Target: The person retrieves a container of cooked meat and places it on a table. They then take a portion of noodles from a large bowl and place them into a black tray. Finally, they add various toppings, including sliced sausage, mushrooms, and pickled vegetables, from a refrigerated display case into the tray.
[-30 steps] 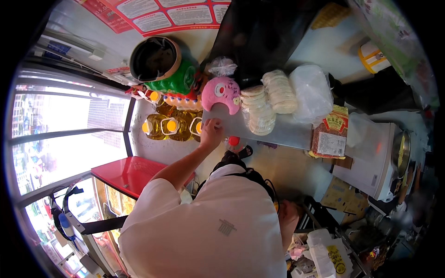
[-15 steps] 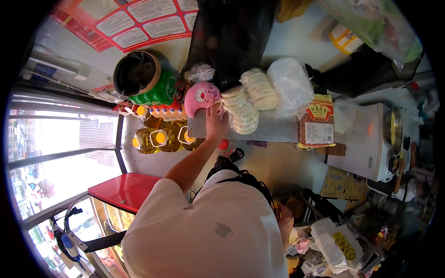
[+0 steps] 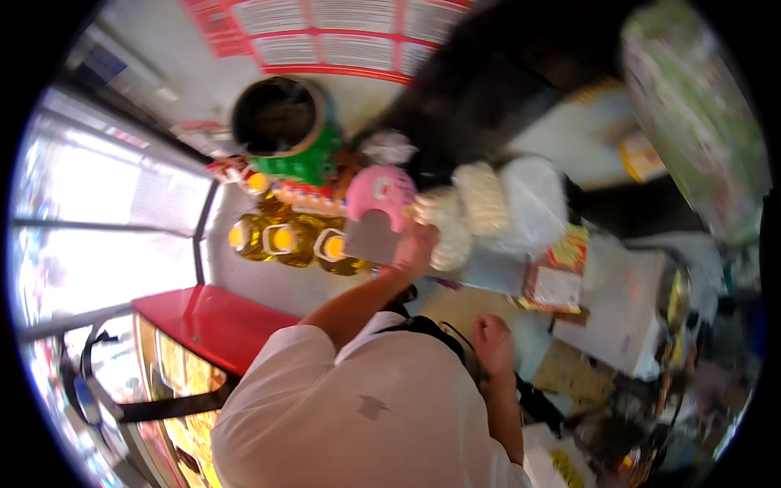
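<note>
Far left, oil bottles (image 3: 281,241) by pink toy (image 3: 381,195). Left hand (image 3: 415,248) reaches shelf, touching stacked cups (image 3: 447,232); grip unclear. Cups prob. light, crushable: hold stack's sides. Right hand (image 3: 494,342) loosely curled, empty, at waist.

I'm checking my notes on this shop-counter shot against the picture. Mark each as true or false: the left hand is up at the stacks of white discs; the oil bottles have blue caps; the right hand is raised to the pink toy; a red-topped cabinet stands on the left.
1. The left hand is up at the stacks of white discs. True.
2. The oil bottles have blue caps. False: the caps are yellow.
3. The right hand is raised to the pink toy. False: it hangs low, near the body.
4. A red-topped cabinet stands on the left. True.
</note>
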A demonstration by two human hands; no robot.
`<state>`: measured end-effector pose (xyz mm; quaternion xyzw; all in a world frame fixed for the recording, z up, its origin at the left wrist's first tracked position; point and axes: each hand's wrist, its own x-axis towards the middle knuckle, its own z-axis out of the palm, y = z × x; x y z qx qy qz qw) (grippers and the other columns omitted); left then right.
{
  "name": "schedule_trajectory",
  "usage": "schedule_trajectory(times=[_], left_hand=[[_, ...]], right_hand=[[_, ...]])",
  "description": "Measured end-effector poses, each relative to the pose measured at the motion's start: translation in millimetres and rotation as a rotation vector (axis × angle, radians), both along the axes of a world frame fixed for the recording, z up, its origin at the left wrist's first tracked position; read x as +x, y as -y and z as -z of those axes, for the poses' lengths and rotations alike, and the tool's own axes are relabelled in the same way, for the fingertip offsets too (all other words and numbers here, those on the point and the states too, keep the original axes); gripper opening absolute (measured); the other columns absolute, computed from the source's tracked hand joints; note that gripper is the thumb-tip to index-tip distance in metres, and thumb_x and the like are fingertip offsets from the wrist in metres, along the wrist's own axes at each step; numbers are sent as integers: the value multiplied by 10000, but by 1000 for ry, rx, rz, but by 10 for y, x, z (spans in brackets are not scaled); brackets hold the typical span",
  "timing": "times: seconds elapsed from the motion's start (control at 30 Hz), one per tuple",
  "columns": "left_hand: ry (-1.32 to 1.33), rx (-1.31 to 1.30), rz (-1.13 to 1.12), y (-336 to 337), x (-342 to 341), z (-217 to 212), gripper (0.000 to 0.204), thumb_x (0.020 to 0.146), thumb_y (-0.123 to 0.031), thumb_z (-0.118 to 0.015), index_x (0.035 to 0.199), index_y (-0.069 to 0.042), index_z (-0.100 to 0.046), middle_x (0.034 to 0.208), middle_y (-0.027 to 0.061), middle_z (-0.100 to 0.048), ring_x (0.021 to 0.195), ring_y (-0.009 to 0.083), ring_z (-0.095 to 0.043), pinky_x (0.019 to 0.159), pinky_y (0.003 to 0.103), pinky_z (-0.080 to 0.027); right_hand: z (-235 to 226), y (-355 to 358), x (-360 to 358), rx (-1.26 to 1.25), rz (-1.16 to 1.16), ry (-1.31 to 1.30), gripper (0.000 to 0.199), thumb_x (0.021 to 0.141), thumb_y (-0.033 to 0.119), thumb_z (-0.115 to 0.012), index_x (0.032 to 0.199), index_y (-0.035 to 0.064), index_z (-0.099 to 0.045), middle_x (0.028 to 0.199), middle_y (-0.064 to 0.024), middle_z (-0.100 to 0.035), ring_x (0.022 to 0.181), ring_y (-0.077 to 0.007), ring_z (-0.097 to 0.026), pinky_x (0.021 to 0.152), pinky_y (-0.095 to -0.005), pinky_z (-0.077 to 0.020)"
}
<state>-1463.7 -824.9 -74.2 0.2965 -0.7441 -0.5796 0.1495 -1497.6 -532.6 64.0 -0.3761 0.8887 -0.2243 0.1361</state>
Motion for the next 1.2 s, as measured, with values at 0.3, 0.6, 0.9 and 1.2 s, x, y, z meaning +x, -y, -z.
schedule_trajectory(times=[0.3, 0.6, 0.9, 1.2], left_hand=[[-246, -270, 216, -1199, -99, 215, 216, 764, -85, -747, 928, -38, -615, 1028, 166, -611, 1105, 341, -606, 950, 448, -514], [-314, -65, -13, -1620, 20, 12, 155, 911, -127, -681, 862, -20, -579, 790, 133, -610, 773, 288, -629, 719, 434, -499], [-34, 138, 21, -1803, -31, -353, 209, 891, -230, -731, 859, -31, -674, 777, 112, -661, 723, 217, -621, 696, 402, -515], [-7, -842, 12, -1365, -606, -162, 118, 770, -208, -687, 865, -141, -711, 865, 60, -700, 826, 282, -684, 752, 429, -539]], right_hand=[[856, 545, -994, -53, 48, 169, 379, 994, 152, -616, 1321, -39, -622, 1278, -252, -656, 1194, -408, -628, 1040, -455, -485], [1136, 640, -1275, -243, -454, -36, 334, 932, 278, -631, 1062, -26, -678, 1108, -241, -654, 1046, -447, -607, 944, -539, -470], [889, 325, -1449, -390, -400, -18, 98, 938, 104, -618, 894, 17, -611, 954, -202, -631, 975, -424, -583, 864, -525, -449], [1072, -72, -1660, -254, -197, 9, 151, 940, 50, -635, 1077, 15, -687, 1022, -221, -687, 982, -430, -627, 875, -517, -498]])
